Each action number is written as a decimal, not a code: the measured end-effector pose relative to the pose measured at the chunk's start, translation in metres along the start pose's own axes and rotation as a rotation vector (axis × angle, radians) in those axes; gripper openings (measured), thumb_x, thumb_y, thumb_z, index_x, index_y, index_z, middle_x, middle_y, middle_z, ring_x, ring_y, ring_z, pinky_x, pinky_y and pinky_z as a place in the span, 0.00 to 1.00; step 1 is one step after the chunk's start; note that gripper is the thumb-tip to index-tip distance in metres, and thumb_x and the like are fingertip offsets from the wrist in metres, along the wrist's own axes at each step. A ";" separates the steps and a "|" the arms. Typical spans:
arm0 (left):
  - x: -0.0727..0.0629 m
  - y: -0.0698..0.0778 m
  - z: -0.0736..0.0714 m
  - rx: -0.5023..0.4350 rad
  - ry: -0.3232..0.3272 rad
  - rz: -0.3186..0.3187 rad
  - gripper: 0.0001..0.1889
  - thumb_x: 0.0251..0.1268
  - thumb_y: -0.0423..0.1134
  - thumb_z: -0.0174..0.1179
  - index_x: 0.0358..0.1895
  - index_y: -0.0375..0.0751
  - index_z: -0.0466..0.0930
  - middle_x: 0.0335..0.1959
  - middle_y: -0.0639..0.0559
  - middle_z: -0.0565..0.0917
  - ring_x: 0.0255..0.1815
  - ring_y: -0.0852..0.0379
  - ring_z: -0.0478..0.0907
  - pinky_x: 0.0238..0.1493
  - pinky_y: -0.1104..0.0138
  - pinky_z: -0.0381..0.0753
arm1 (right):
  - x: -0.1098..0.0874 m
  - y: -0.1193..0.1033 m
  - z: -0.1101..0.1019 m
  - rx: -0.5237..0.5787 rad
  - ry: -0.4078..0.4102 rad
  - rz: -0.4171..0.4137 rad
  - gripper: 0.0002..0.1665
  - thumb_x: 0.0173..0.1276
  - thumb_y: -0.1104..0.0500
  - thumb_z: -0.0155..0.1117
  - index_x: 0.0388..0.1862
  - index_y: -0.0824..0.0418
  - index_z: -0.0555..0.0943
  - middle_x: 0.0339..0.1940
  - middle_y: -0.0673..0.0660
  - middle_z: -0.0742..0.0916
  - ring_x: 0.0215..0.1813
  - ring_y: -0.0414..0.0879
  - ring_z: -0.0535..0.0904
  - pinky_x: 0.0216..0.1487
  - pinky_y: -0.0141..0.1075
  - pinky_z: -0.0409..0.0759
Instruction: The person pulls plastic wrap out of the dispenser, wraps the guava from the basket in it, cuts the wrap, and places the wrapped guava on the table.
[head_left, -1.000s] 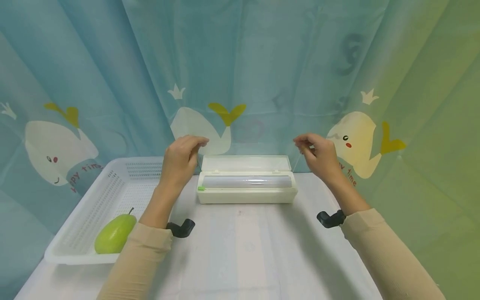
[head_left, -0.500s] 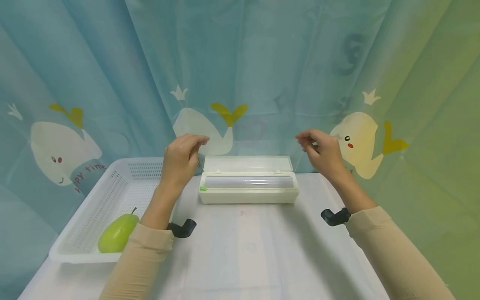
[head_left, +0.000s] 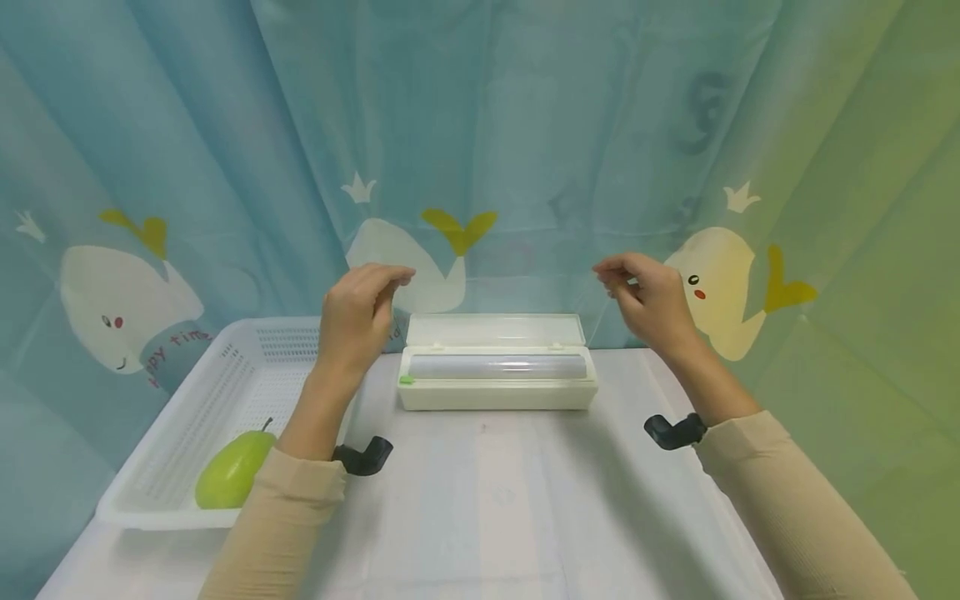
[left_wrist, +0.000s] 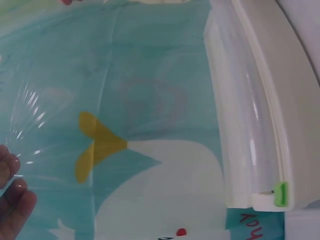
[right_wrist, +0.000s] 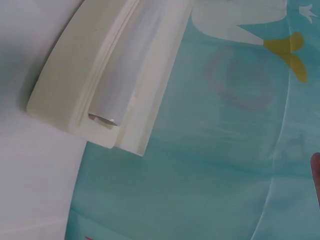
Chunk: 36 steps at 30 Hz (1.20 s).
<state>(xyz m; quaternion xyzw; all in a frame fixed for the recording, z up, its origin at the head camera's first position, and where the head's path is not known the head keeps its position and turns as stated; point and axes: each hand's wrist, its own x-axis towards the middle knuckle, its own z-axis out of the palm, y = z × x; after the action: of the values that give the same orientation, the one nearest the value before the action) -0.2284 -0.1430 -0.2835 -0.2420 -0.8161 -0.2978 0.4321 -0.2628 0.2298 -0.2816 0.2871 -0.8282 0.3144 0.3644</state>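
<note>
A white cling film dispenser (head_left: 498, 397) stands on the table with its lid (head_left: 495, 330) raised and a roll of film (head_left: 498, 367) inside. Green marks a small slider (left_wrist: 280, 194) at its left end. Above and left of the dispenser, my left hand (head_left: 356, 312) pinches the cling film (left_wrist: 32, 107); shiny creases fan out from the fingertips in the left wrist view. My right hand (head_left: 652, 304) is raised above the right end, thumb and fingers pinched on the film's other side. The sheet between both hands is clear and hard to make out.
At the left, a white plastic basket (head_left: 161, 433) holds a green pear-shaped fruit (head_left: 235, 469), partly behind the left sleeve. A blue-green curtain (head_left: 525, 125) with whale prints hangs behind the white-covered table (head_left: 495, 508).
Both hands have risen very slightly, the right one also shifting a little to the right. The dispenser, basket and fruit stay put; the head view has shifted slightly.
</note>
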 end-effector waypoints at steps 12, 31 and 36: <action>0.004 0.006 -0.005 0.016 0.035 0.016 0.09 0.71 0.28 0.57 0.44 0.39 0.88 0.35 0.47 0.88 0.30 0.52 0.78 0.29 0.63 0.71 | 0.004 -0.005 -0.006 0.006 0.019 0.003 0.07 0.69 0.72 0.61 0.39 0.65 0.86 0.35 0.57 0.89 0.34 0.40 0.82 0.35 0.15 0.76; 0.008 0.015 -0.012 0.006 0.078 0.047 0.10 0.71 0.26 0.56 0.44 0.39 0.88 0.35 0.47 0.89 0.33 0.50 0.81 0.29 0.60 0.74 | 0.009 -0.012 -0.014 0.023 0.039 -0.012 0.09 0.69 0.73 0.59 0.39 0.66 0.86 0.34 0.58 0.89 0.32 0.37 0.81 0.34 0.16 0.76; 0.009 0.017 -0.014 0.005 0.085 0.056 0.11 0.71 0.26 0.56 0.43 0.39 0.88 0.35 0.47 0.89 0.34 0.49 0.81 0.30 0.59 0.75 | 0.011 -0.014 -0.017 0.024 0.054 -0.022 0.10 0.70 0.74 0.58 0.39 0.67 0.86 0.32 0.58 0.88 0.32 0.37 0.80 0.33 0.16 0.75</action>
<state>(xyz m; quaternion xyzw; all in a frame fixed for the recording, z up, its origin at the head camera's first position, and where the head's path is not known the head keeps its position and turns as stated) -0.2141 -0.1394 -0.2649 -0.2510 -0.7905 -0.2936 0.4753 -0.2517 0.2305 -0.2589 0.2917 -0.8110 0.3279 0.3868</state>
